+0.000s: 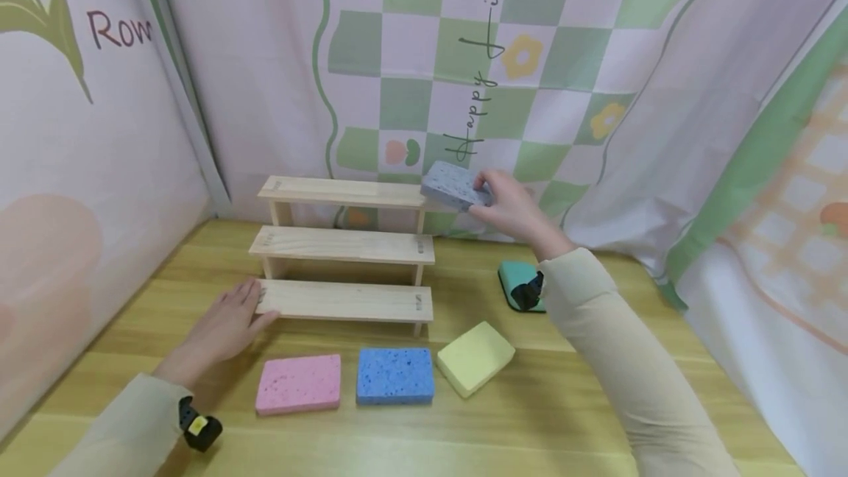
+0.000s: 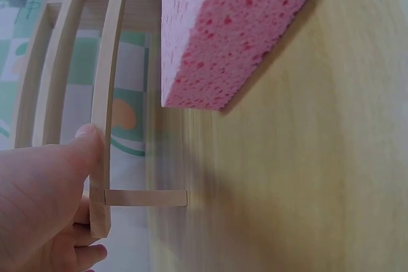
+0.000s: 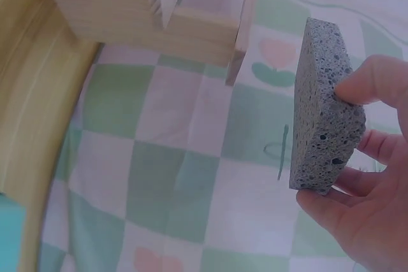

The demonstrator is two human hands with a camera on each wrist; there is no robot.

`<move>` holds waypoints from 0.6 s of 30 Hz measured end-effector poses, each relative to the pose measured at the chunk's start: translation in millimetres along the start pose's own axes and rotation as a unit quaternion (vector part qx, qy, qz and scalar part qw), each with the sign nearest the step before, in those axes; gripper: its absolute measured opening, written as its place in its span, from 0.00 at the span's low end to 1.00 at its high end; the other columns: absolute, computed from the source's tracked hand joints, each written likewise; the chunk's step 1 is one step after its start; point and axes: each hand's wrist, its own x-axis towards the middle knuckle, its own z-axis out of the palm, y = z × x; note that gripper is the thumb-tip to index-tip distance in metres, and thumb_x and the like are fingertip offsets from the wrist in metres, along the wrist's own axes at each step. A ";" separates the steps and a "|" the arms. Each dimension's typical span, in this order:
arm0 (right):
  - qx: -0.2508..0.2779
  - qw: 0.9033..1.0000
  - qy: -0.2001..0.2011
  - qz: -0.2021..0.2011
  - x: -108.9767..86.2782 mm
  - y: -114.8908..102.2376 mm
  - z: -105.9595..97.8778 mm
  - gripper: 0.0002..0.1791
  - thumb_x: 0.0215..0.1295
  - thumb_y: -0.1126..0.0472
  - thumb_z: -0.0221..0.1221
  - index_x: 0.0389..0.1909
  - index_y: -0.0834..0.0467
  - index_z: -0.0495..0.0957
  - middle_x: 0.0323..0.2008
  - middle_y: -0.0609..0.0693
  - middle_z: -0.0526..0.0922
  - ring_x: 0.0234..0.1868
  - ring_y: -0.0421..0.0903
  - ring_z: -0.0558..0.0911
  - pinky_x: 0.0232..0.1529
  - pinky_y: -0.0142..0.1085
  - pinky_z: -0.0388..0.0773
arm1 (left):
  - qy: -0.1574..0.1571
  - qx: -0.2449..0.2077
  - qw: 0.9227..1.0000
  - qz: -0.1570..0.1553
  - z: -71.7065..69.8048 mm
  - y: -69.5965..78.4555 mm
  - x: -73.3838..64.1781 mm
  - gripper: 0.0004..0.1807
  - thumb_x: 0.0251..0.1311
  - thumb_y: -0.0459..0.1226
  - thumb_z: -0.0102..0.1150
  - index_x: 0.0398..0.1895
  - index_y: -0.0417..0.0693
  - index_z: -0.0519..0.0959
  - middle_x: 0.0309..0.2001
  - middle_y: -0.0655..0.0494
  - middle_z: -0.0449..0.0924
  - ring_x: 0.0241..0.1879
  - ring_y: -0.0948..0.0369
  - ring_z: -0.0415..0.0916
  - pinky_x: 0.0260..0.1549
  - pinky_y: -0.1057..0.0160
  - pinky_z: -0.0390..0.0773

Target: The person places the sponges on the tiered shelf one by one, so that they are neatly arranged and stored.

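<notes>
My right hand [image 1: 510, 206] pinches a grey speckled sponge [image 1: 450, 184] by one end, thumb on one side and fingers on the other. The sponge is in the air at the right end of the top tier of a three-tier wooden rack [image 1: 347, 300]. In the right wrist view the sponge [image 3: 325, 109] appears apart from the wood. My left hand [image 1: 225, 326] grips the left end of the lowest tier; the left wrist view has its thumb [image 2: 88, 144] on the board and its other fingers beyond it. All three tiers are bare.
In front of the rack lie a pink sponge [image 1: 299, 385], a blue sponge [image 1: 395, 376] and a yellow sponge [image 1: 475, 359] set at an angle. A teal block with a dark base [image 1: 518, 275] sits to the right, partly behind the right wrist camera. A patterned curtain [image 1: 411, 50] hangs behind.
</notes>
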 end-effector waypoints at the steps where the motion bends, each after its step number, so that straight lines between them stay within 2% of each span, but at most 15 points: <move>1: 0.000 1.000 0.000 -0.008 1.9 -2.9 1.0 0.15 0.51 0.65 0.57 0.40 0.64 0.68 0.44 0.59 0.72 0.44 0.54 0.70 0.42 0.47 0.70 | -0.001 0.000 1.000 -0.002 0.1 0.1 0.2 0.41 0.68 0.51 0.41 0.62 0.18 0.50 0.64 0.23 0.45 0.63 0.34 0.45 0.61 0.39 0.45; 8: -0.004 0.999 -0.013 -0.040 15.9 -22.6 9.9 0.16 0.52 0.66 0.58 0.42 0.64 0.67 0.42 0.59 0.72 0.39 0.53 0.70 0.37 0.44 0.69 | 0.000 0.008 1.000 0.000 -0.2 0.7 0.5 0.40 0.68 0.49 0.42 0.62 0.17 0.51 0.64 0.23 0.46 0.63 0.34 0.46 0.60 0.39 0.46; 14: -0.023 0.998 -0.024 -0.048 27.4 -38.7 18.3 0.16 0.53 0.63 0.59 0.42 0.63 0.67 0.47 0.59 0.72 0.44 0.52 0.70 0.42 0.44 0.69 | 0.004 0.010 1.000 0.004 -0.2 1.0 0.1 0.40 0.68 0.49 0.42 0.61 0.17 0.51 0.63 0.22 0.47 0.63 0.33 0.47 0.60 0.38 0.47; 18: -0.012 0.998 -0.031 -0.051 34.0 -48.5 24.0 0.16 0.54 0.63 0.59 0.42 0.62 0.67 0.48 0.58 0.71 0.44 0.52 0.69 0.42 0.44 0.68 | 0.008 0.013 1.000 0.015 0.8 -0.1 -0.3 0.40 0.68 0.51 0.41 0.61 0.17 0.52 0.63 0.22 0.48 0.63 0.34 0.48 0.60 0.38 0.48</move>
